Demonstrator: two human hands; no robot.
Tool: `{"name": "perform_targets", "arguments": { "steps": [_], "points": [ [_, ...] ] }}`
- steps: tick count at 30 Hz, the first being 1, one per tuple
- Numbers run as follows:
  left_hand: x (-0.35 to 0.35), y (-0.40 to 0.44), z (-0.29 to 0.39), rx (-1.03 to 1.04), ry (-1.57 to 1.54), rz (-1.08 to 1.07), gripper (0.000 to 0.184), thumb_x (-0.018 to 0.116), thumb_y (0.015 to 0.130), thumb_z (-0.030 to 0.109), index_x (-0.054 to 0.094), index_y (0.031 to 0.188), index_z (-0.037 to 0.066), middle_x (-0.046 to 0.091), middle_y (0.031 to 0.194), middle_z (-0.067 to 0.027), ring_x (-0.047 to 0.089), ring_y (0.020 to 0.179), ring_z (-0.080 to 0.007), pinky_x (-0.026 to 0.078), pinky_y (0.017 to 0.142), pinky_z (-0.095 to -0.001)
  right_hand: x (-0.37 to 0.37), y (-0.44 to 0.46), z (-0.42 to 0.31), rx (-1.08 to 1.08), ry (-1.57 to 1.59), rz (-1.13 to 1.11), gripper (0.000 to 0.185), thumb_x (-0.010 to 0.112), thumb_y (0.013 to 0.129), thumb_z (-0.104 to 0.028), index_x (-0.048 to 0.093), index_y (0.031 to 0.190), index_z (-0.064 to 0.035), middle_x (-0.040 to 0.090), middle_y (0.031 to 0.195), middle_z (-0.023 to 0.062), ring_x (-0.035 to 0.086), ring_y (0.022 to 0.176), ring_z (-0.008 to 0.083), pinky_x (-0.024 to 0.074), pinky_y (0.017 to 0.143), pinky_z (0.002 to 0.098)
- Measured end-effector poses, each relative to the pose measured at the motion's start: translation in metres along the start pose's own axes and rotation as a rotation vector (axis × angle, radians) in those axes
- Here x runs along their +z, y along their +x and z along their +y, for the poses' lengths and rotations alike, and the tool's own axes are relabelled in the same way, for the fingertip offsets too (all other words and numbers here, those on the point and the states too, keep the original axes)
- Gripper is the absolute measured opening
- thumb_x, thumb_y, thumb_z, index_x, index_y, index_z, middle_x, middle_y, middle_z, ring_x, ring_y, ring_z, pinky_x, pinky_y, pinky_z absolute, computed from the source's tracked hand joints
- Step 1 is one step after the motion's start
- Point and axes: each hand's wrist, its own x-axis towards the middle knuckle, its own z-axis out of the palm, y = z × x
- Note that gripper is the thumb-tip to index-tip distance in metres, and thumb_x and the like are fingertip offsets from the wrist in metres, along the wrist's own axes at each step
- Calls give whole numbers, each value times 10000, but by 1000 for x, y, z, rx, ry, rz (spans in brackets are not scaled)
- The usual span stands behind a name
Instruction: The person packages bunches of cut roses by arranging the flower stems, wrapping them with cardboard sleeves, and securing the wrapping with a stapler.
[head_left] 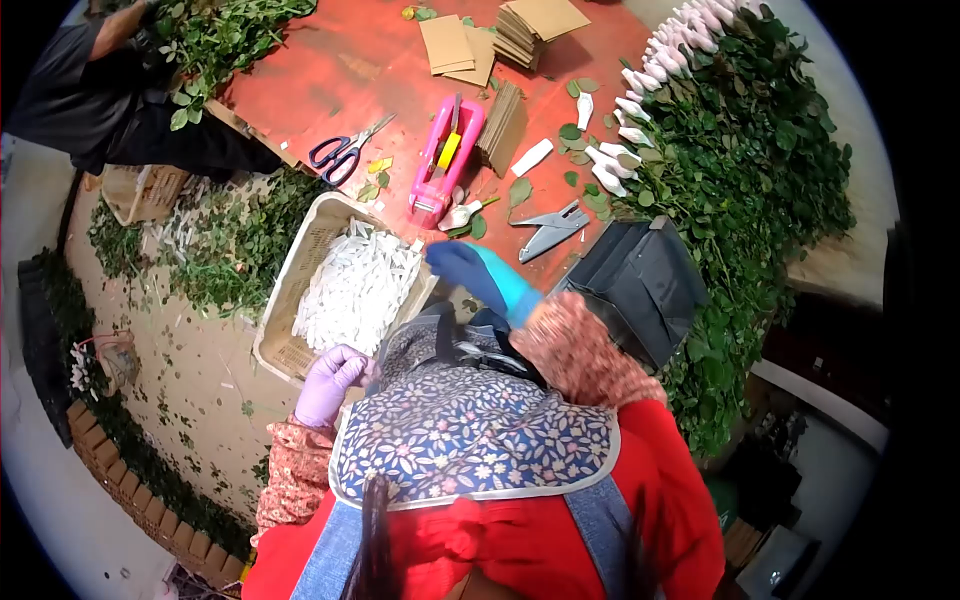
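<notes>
My left hand [335,383], in a lavender glove, is beside the near side of a cream plastic basket [283,290]. Its fingers are curled together in a pinch; whatever they hold, if anything, is hidden. White slips or sleeves [355,285] heap up in that basket. Over the basket's right corner is my right hand [480,278], in a navy and turquoise glove; its fingertips are blurred. Just beyond it on the red table lies a single wrapped flower bud [460,214] with a short stem. A pink tape dispenser [432,190] stands past the bud.
Scissors [345,155], a grey stapler [551,230] and cardboard pieces [503,130] lie on the red table [370,60]. A black box [640,285] is right of my right hand. Wrapped roses [740,150] pile up at right. Another person's dark sleeve [60,85] shows upper left.
</notes>
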Motion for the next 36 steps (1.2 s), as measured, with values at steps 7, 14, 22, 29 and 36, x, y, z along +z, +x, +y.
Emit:
{"name": "perform_targets", "arguments": {
  "steps": [7, 14, 22, 29, 36],
  "points": [
    [-3, -8, -25, -139, 51, -55, 149, 571, 967, 160, 624, 888, 46, 564, 617, 26, 490, 531, -31, 363, 494, -175, 26, 35, -17, 164, 446, -12, 487, 497, 970, -447, 576, 1203, -27, 662, 1109, 77, 646, 988, 194, 489, 814, 313],
    [-17, 36, -86, -415, 163, -48, 252, 533, 983, 212, 643, 861, 22, 606, 628, -13, 526, 513, -85, 413, 505, -213, 13, 61, 39, 562, 323, 36, 439, 450, 962, -420, 628, 1120, -51, 680, 1106, 98, 653, 1000, 250, 493, 810, 388],
    [-53, 98, -168, -193, 308, -108, 451, 564, 972, 207, 442, 1339, -24, 620, 644, -42, 560, 538, -100, 438, 515, -232, 31, -3, 34, -423, -88, -180, 87, 615, 849, -95, 649, 924, -67, 659, 839, 62, 602, 866, 148, 467, 718, 303],
    [184, 71, -30, 252, 591, -530, 255, 516, 966, 158, 668, 882, -28, 612, 611, -35, 528, 535, -83, 398, 513, -211, -186, -163, -68, -513, 207, 166, 359, 441, 966, -265, 659, 1022, 14, 669, 1012, 91, 630, 925, 183, 503, 840, 298],
    [382, 82, -47, 339, 417, -718, 267, 512, 998, 200, 654, 909, -8, 645, 654, -33, 586, 551, -74, 433, 506, -190, -363, -202, -23, -334, -482, 516, 246, 484, 926, -66, 672, 1085, -54, 684, 1034, 80, 651, 960, 177, 505, 863, 297]
  ]
}}
